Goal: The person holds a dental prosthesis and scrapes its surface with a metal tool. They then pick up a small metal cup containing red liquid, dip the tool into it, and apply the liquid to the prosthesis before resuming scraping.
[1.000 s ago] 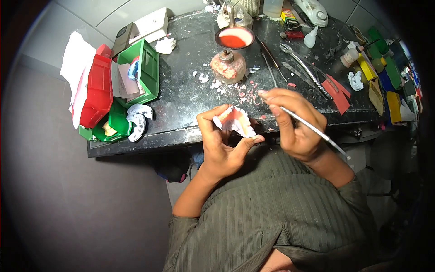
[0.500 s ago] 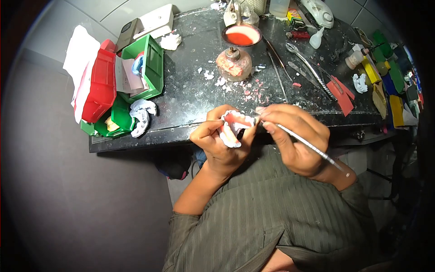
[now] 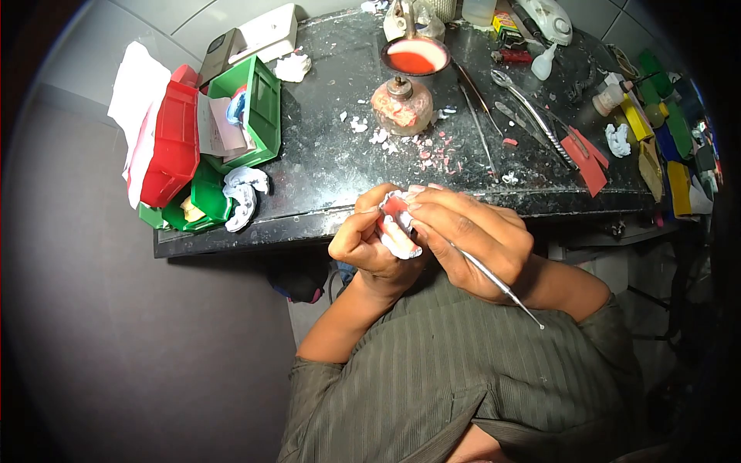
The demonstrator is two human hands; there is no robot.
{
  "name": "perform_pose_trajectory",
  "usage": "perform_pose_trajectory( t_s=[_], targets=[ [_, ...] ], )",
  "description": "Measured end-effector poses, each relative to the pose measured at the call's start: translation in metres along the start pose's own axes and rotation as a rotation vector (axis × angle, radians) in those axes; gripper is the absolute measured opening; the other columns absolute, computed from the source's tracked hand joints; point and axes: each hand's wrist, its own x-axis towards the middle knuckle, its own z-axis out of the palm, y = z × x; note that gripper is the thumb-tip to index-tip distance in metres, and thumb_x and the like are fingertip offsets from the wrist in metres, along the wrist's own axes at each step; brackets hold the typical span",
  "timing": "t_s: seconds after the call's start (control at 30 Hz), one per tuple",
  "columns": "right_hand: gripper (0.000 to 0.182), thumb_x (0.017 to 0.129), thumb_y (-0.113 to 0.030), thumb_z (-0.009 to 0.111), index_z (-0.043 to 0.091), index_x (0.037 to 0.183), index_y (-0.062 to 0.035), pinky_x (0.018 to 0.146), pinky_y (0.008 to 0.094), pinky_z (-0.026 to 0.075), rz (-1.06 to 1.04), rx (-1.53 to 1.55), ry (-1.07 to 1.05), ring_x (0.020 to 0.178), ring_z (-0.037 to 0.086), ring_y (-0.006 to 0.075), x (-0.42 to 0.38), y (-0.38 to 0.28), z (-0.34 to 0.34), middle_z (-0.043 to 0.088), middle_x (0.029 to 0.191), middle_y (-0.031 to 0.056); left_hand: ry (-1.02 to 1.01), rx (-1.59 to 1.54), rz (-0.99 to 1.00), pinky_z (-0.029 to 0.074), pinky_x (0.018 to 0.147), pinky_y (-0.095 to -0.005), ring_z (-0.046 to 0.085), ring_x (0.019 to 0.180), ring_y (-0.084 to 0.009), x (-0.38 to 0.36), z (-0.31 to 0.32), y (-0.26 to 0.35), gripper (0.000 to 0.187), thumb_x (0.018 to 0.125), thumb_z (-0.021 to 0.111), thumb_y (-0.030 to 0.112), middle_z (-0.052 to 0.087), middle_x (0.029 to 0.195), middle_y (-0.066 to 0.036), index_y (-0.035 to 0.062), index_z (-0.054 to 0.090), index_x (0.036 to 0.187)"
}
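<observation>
My left hand (image 3: 376, 245) is closed around a white plaster dental cast (image 3: 402, 245) with red wax along its arch, held just off the bench's front edge. In my right hand (image 3: 475, 239) is a thin metal wax carver (image 3: 502, 285), its shaft slanting down to the right toward my shirt. The right fingertips press against the right side of the cast and cover part of it. The carver's working tip is hidden behind those fingers.
On the black bench (image 3: 309, 162) stand a glass spirit burner (image 3: 401, 108) and a pan of melted red wax (image 3: 417, 58). Wax crumbs lie nearby. Green bins (image 3: 266, 116) and a red bin (image 3: 166, 147) stand left; metal tools (image 3: 532, 116) and red wax sheets (image 3: 590, 166) lie right.
My right hand has moved left onto the cast, and the carver's free end has swung down and left. The left hand has tilted the cast slightly.
</observation>
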Motion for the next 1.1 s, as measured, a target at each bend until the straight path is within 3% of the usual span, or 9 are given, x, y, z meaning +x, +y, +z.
perform_pose_trajectory(
  t_s=[0.83,1.03,1.1],
  targets=[
    [0.024,0.082,0.01,0.067,0.063,0.106,0.0119,0.078,0.0358,0.061,0.048,-0.032,-0.029,0.095,0.073,0.0326,-0.002,0.003,0.002,0.068,0.103,0.0226,-0.14,0.044,0.004,0.051,0.079,-0.0317,0.065,0.093,-0.025,-0.004,-0.006,-0.005,0.068,0.081,0.083,0.008,0.057,0.115,-0.026,0.0062,0.027,0.119],
    [0.016,0.092,0.006,0.063,0.063,0.108,0.0095,0.078,0.0358,0.061,0.133,-0.018,0.034,0.093,0.073,0.0337,-0.002,0.01,-0.001,0.069,0.104,0.022,-0.144,-0.01,-0.026,0.051,0.081,-0.0316,0.064,0.09,-0.0234,0.006,-0.006,0.002,0.077,0.074,0.089,0.004,0.056,0.115,-0.024,0.0061,0.027,0.12],
    [0.011,0.099,0.002,0.06,0.063,0.107,0.0081,0.08,0.0351,0.061,0.146,0.051,0.199,0.095,0.074,0.0326,-0.003,0.017,-0.001,0.07,0.105,0.0222,-0.138,-0.029,-0.05,0.052,0.08,-0.0312,0.064,0.089,-0.0223,0.008,-0.005,0.003,0.08,0.072,0.09,0.001,0.056,0.114,-0.023,0.0062,0.027,0.12]
  ],
)
